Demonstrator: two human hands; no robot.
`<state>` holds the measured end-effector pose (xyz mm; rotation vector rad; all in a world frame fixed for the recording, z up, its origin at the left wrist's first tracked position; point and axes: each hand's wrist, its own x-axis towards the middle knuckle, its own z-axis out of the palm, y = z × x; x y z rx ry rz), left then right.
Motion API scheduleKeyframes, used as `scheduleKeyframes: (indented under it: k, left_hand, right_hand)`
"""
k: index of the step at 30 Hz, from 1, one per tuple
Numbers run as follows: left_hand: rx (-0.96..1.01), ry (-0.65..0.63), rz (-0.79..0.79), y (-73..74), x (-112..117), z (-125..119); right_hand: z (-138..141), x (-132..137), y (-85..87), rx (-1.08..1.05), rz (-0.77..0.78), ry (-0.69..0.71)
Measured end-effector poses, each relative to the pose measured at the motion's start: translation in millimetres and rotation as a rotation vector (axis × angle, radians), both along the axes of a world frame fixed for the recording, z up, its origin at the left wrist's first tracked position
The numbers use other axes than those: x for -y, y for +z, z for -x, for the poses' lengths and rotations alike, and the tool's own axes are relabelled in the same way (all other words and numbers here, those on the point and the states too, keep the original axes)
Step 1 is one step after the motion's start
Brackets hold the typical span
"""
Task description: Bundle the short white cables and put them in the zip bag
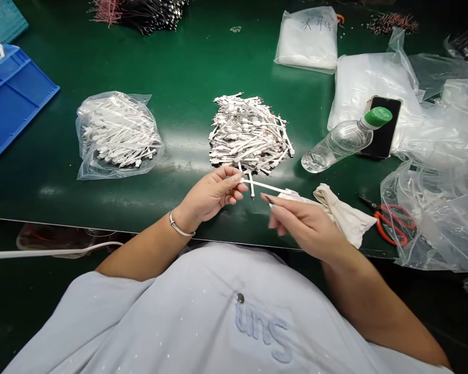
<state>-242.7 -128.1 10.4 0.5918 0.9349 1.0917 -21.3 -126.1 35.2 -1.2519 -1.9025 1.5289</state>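
My left hand (214, 195) is closed in a pinch on one or two short white cable pieces (257, 185) that stick out to the right, just in front of a loose pile of the same white cable pieces (247, 134) on the green table (187, 72). My right hand (302, 223) is beside them, forefinger stretched toward the pieces' free end, the other fingers curled and blurred. A beige cloth (345, 213) lies right behind that hand; whether the hand holds it I cannot make out.
A clear bag of white cable pieces (117, 136) lies left. A blue tray (11, 96) sits far left. Right: a plastic bottle (341, 140) on its side, a phone (384, 130), red-handled cutters (393, 223), several plastic bags (444, 156). Dark wire bundles (148, 13) lie at the back.
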Motion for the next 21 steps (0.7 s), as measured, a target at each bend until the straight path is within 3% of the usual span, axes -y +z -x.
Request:
scheduleKeyframes:
  k: [4,9,15,17,21]
  left_hand:
    - [-0.054,-0.048,-0.040,-2.5,3,-2]
    - [-0.311,-0.080,-0.219,-3.3,8,0]
    - [-0.710,-0.060,-0.446,-7.2,10,0]
    - [-0.737,-0.059,-0.471,-8.3,10,0]
    - [-0.589,-0.044,-0.399,-9.7,11,-2]
  right_hand:
    - [31,-6,-18.3,-0.189,0.077,-0.055]
    - [34,-14,-18.4,-0.291,0.192,-0.070]
    - [30,-12,-20.5,-0.244,0.108,-0.101]
    - [28,-11,-20.8,-0.199,0.087,-0.112]
    - [28,-11,-21.0,-0.191,0.096,-0.079]
